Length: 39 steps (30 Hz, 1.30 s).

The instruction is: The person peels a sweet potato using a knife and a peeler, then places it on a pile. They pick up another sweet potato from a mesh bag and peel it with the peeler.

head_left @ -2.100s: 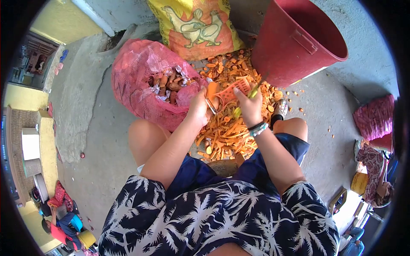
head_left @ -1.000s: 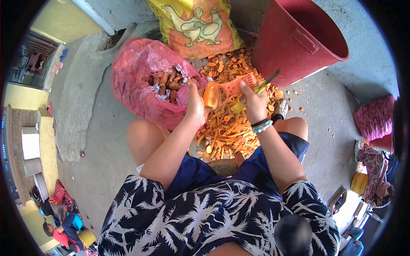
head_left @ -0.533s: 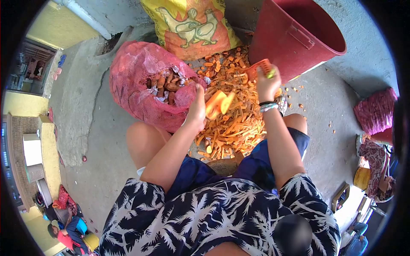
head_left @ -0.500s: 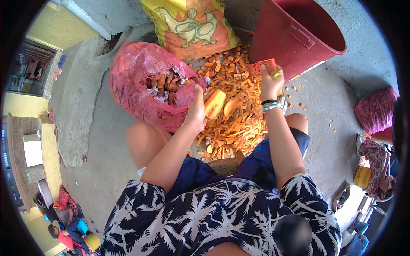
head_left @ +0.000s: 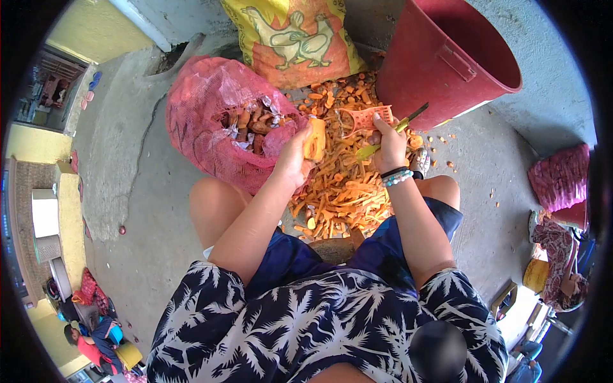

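A thick peeled orange root, apparently a carrot [head_left: 315, 139], is gripped in my left hand [head_left: 294, 159], beside the pink mesh sack. My right hand [head_left: 391, 145] is closed around an orange plastic peeler [head_left: 367, 119] and a knife [head_left: 408, 120] with a yellow-green handle. The knife's dark blade points up and right, away from the carrot. Both hands are above a heap of orange peelings [head_left: 348, 201] and cut ends on the floor between my legs. The pink mesh sack [head_left: 198, 121] is torn open, showing brownish unpeeled roots [head_left: 258, 121] and scraps of paper.
A tall red bin [head_left: 424, 70] stands beyond my right hand. The yellow and orange sack [head_left: 294, 45] with printed chickens leans at the back. Another purple-pink sack [head_left: 562, 179] is at the far right. A seated person [head_left: 96, 348] is at lower left; another [head_left: 555, 249] at right.
My right hand has come inward and lower, and the knife blade now shows beside the peeler. The carrot in my left hand is turned more upright. The view has shifted slightly.
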Each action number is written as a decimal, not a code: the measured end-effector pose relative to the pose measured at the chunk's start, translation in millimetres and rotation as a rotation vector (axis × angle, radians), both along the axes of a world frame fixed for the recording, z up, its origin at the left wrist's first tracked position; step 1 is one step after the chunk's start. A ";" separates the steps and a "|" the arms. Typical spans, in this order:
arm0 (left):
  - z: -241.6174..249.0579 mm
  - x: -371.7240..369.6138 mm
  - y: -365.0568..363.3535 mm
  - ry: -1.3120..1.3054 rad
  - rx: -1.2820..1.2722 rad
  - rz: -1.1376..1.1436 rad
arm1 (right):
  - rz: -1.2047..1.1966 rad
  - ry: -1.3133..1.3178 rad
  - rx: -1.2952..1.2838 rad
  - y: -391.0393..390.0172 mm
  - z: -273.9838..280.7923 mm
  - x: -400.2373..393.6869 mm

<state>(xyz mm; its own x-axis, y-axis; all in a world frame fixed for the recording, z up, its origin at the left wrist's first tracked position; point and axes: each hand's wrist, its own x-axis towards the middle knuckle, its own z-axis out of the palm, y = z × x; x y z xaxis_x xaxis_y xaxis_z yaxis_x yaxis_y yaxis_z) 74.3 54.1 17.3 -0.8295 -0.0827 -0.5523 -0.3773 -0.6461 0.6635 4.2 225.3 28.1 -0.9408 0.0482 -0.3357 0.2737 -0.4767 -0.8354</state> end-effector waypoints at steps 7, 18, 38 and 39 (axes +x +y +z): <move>-14.2 -1.6 0.9 -0.031 0.074 0.044 | 0.260 0.186 0.147 -6.4 1.6 10.9; 7.6 10.3 -3.6 -0.068 0.166 -0.137 | -0.187 0.267 0.301 25.4 -9.3 -29.2; 8.0 -4.5 -10.2 0.162 0.166 0.071 | 0.415 0.461 0.983 16.1 -6.9 -6.4; 8.0 -3.9 -9.2 0.163 0.165 0.073 | 0.527 0.570 1.145 12.0 0.3 3.0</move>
<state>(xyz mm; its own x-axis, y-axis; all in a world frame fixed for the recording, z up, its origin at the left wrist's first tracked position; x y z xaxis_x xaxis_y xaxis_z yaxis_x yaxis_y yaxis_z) 70.4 44.9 25.3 -0.9039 -0.0655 -0.4227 -0.2223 -0.7723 0.5950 7.2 237.3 28.4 -0.9265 -0.3671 0.0824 -0.3024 0.5963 -0.7436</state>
